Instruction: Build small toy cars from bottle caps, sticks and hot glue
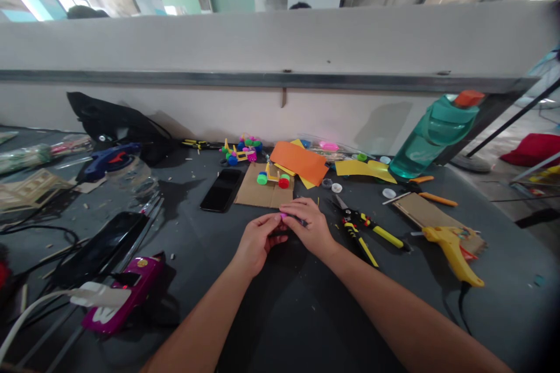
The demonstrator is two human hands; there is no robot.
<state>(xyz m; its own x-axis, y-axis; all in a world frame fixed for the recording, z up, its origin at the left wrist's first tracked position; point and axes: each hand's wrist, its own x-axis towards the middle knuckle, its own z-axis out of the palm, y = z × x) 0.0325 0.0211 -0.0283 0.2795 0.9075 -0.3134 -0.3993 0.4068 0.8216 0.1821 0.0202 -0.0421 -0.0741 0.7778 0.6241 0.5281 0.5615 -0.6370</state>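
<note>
Just in front of a cardboard piece (pixel 249 189), my left hand (pixel 257 242) and my right hand (pixel 311 226) meet. Both are closed, fingertips pinching a small purple piece (pixel 283 217). Most of that piece is hidden by the fingers, so its kind cannot be made out. Beyond them, on the cardboard, stands a small yellow frame (pixel 272 173) with a green and a red round cap like wheels. Right of my right hand lie pliers with yellow-black handles (pixel 361 230), jaws pointing away. A black phone (pixel 222 189) lies to the left of the cardboard.
Orange paper (pixel 300 162) and yellow paper (pixel 365 171) lie at the back. A teal bottle (pixel 433 134) leans by the wall. A yellow glue gun (pixel 455 250) is on the right; a purple power strip (pixel 126 297) with cables is on the left.
</note>
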